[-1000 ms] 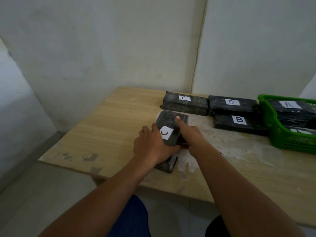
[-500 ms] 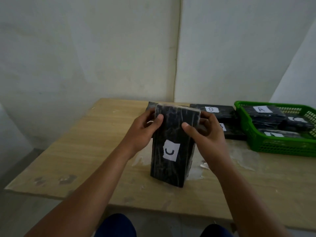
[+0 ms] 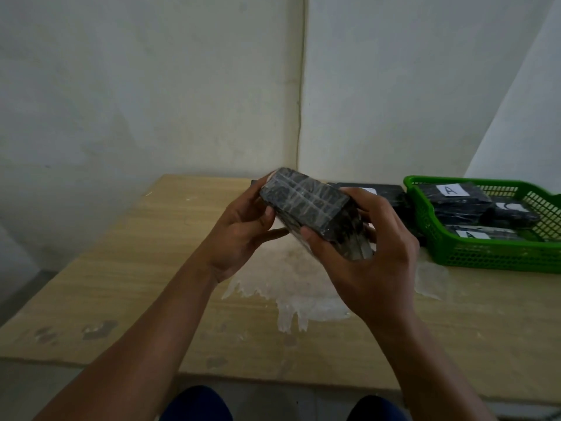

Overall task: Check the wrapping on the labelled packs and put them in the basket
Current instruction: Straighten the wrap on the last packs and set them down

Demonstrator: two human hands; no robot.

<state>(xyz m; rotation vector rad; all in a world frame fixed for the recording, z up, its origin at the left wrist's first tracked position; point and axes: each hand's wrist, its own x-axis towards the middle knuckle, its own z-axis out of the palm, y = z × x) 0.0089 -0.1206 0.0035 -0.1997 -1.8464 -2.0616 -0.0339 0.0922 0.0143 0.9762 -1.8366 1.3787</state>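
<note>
Both hands gripped black film-wrapped rectangular pack [image 3: 306, 205] above table, left hand [image 3: 243, 235] and right hand [image 3: 367, 262] at opposite ends; green plastic mesh basket [image 3: 485, 253] lay rightward, nearer right hand.

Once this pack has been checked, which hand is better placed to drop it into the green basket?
Right, probably. The right hand already grips the pack on the side nearer the green basket, which sits at the table's right. The left hand holds the far side and would have to cross over.
</note>
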